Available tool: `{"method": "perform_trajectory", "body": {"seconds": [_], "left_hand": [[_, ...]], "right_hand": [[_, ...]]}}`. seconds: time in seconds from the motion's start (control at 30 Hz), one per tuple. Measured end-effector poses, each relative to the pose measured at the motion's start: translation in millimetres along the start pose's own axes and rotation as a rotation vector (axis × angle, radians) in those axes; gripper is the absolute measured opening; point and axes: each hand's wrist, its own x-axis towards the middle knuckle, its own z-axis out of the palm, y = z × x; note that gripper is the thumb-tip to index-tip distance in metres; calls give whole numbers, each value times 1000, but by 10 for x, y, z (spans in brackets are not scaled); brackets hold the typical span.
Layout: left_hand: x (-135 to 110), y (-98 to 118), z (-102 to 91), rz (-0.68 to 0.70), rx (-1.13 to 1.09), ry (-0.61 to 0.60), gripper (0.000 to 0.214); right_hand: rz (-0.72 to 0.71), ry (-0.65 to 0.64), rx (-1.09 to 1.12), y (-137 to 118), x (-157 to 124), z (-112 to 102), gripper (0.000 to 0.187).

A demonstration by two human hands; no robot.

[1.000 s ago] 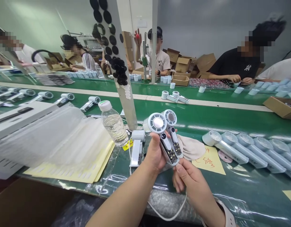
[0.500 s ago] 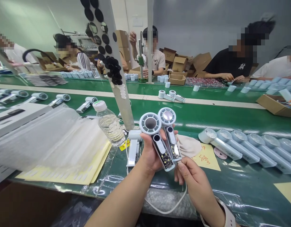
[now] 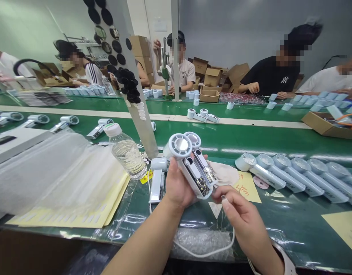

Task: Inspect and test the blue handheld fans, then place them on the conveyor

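Observation:
Two light-blue handheld fans lie side by side in my left hand (image 3: 176,187), which is closed around them. The nearer fan (image 3: 190,172) has a round ringed head and a handle with bare circuit board showing; the other fan (image 3: 204,165) lies partly behind it. My right hand (image 3: 241,214) pinches the small plug of a white cable (image 3: 210,253) between thumb and fingers, just right of the handles' lower ends and apart from them. The cable loops down below both hands. Another fan (image 3: 158,179) rests on the bench left of my left hand.
A water bottle (image 3: 126,152) stands left, beside plastic sheets (image 3: 64,164) over yellow paper. Several finished-looking fans (image 3: 267,175) line the right side. A slanted metal post (image 3: 141,122) rises ahead. Beyond the green belt (image 3: 250,139), several people work among boxes.
The white cable's plug has come away from the lower end of one fan, and my right hand has shifted slightly right with it. The fans in my left hand have tilted.

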Motion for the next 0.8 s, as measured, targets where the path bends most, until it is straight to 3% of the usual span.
{"method": "perform_trajectory", "body": {"seconds": [0.1, 0.13, 0.2, 0.3, 0.5, 0.63, 0.8], "left_hand": [[-37, -27, -8, -32, 103, -23, 50], [-58, -49, -16, -68, 158, -67, 49], [-97, -100, -34, -149, 278, -187, 52], [-100, -151, -52, -213, 382, -286, 55], [-10, -145, -34, -283, 205, -124, 46], [-46, -146, -32, -320, 217, -224, 47], [-76, -149, -63, -273, 222, -376, 48]], "right_hand": [[20, 155, -149, 59, 28, -96, 30], [38, 150, -128, 76, 38, -120, 35], [79, 41, 25, 82, 50, -171, 49], [129, -86, 229, 27, 49, -282, 45], [251, 72, 373, -62, 13, -433, 44], [250, 109, 455, -57, -20, -406, 33], [144, 11, 504, -90, -56, -431, 28]]}}
